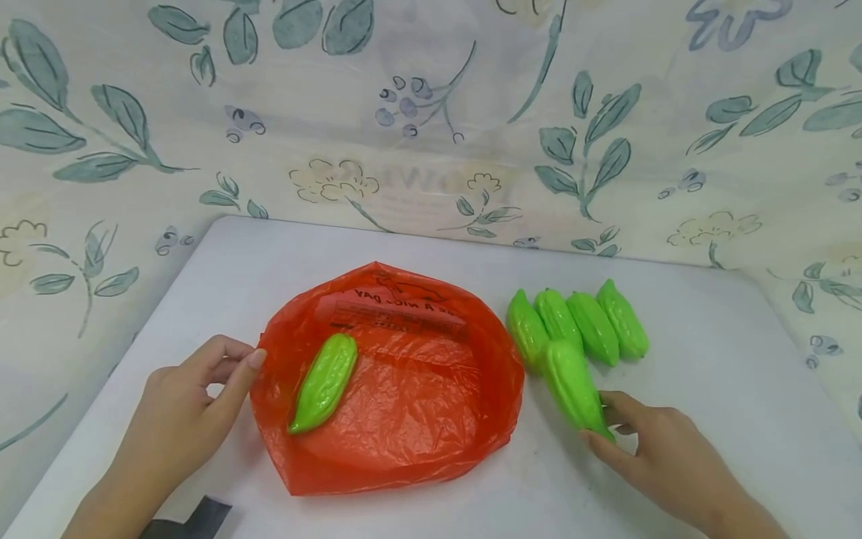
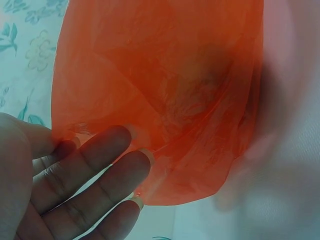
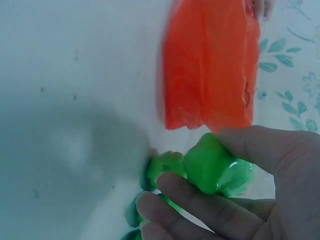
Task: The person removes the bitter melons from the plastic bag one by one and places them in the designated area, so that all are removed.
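Note:
My left hand (image 1: pixel 191 397) pinches the left rim of a red plastic bag (image 1: pixel 411 404), which stands opened wide on the table. Inside, toward the left, lies one glossy green bitter gourd (image 1: pixel 325 384) that looks like plastic. Between thumb and fingers, my right hand (image 1: pixel 663 457) grips another bitter gourd (image 1: pixel 570 378) by its near end, just right of the bag. Its far end overlaps a row of several more bitter gourds (image 1: pixel 592 327) behind it. In the right wrist view the held bitter gourd (image 3: pixel 212 165) hides part of that row.
Everything sits on a white table (image 1: pixel 707 337). A floral cloth (image 1: pixel 431 112) hangs along the back edge and sides. Near my left forearm, a dark strip (image 1: pixel 202 518) shows at the bottom edge of the head view.

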{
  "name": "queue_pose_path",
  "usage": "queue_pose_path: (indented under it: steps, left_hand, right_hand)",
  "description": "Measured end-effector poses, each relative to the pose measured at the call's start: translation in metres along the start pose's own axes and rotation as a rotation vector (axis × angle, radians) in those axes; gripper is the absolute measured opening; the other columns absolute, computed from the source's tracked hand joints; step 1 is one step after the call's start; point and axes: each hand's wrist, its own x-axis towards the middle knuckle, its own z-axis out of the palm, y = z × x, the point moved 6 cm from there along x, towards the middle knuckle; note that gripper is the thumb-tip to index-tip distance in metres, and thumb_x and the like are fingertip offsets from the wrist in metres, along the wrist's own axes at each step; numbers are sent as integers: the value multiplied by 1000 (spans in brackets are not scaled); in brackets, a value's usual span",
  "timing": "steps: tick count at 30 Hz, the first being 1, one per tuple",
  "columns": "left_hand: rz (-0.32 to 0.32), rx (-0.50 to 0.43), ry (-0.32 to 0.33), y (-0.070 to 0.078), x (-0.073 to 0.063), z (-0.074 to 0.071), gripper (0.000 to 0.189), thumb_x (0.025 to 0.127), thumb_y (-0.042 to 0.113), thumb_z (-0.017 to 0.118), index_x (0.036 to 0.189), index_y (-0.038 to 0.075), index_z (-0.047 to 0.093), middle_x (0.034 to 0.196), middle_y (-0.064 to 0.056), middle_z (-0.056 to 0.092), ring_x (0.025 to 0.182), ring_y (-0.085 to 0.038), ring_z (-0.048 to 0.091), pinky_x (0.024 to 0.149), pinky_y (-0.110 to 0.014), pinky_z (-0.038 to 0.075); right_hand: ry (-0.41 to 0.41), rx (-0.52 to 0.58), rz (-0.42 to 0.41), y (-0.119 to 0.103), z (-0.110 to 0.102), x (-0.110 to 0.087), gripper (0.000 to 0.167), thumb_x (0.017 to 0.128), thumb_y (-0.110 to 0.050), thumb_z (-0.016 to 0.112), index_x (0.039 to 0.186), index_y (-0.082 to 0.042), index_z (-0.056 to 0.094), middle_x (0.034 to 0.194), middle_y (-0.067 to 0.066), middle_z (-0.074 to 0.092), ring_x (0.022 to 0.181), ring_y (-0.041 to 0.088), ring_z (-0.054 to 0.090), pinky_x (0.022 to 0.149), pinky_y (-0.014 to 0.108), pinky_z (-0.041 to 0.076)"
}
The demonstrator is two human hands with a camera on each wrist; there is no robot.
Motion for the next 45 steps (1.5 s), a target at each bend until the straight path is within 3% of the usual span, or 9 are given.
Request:
queue_pose_path:
  steps: [3,6,10,19,27,41,45]
  left_hand:
    - [-12,-2,-6,-1,-1,0,22,104,31,66,112,10,64,102,-16,78,86,-32,70,65,-42,63]
    - [-12,-4,-5,-1,0,0,21,104,30,66,112,10,64,101,-15,78,84,-29,69,64,-31,61]
    - [-1,-6,6,0,0,-1,20,104,28,67,112,10,64,99,-13,78,82,-26,67,62,-15,50]
    - [12,-7,20,1,0,-2,19,103,26,68,112,10,64,99,-13,78,81,-26,68,61,-16,53]
    - [0,-7,5,1,0,-1,18,103,26,68,111,10,64,98,-12,78,79,-24,65,61,-14,49]
    - [-5,0,11,1,0,-2,19,103,27,68,111,10,65,98,-12,78,79,-24,66,62,-15,51]
    - [-2,-4,9,2,1,-2,19,103,27,68,111,10,65,98,-13,78,80,-24,66,61,-15,50]
  right_hand:
    - [-81,-6,69,4,7,-1,57,90,-47,81,133,-12,67,107,-6,75,94,18,70,77,40,60]
    - [-136,-12,116,7,13,-2,62,88,-49,82,134,-10,66,107,-2,76,93,19,71,81,46,61]
    - [-158,-46,144,11,18,-5,65,86,-48,84,132,-6,66,101,-2,75,91,19,71,84,49,60]
    - [-235,-87,222,20,26,-5,61,86,-50,83,119,-1,68,91,-1,73,83,19,68,80,50,60]
    - [-240,-82,257,21,26,-3,56,87,-51,81,114,-3,68,84,-3,69,74,16,60,74,46,59]
    - [-268,-70,280,26,26,4,78,88,-57,78,132,5,61,89,-3,68,78,17,59,76,46,59]
    - [-260,-62,270,27,25,6,77,89,-56,78,133,5,61,90,-3,69,79,16,60,78,46,59]
